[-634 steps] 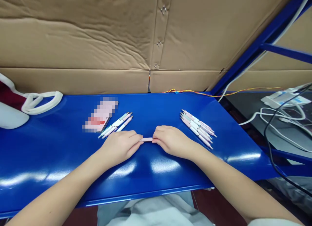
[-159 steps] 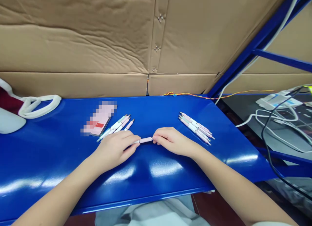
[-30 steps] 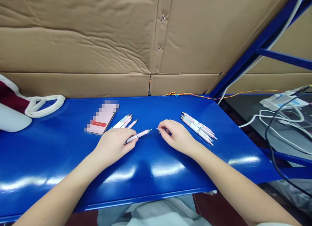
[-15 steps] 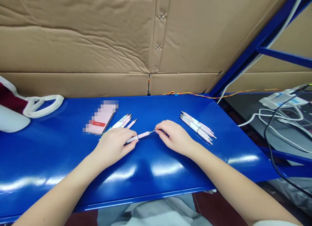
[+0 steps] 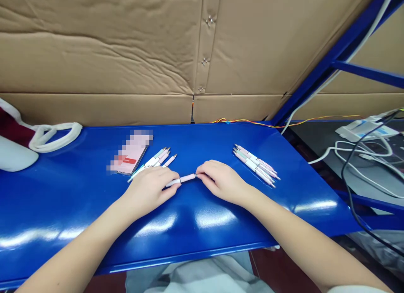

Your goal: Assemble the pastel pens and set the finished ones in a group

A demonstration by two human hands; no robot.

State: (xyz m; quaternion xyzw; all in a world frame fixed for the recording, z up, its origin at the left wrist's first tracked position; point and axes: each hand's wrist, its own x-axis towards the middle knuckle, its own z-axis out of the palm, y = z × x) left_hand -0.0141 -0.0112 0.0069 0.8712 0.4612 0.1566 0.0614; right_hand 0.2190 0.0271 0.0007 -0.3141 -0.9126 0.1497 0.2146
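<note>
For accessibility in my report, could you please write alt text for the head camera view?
The left hand and right hand hold a pink-and-white pen at a glossy blue metal bench. Small groups of similar pens lie on both sides; cardboard sheets cover the wall behind.

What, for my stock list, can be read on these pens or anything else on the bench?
Nothing is legible: any print on the pink-and-white pen is too small to read, and the red label on the pixelated pink flat item is too blurred to read.
</note>
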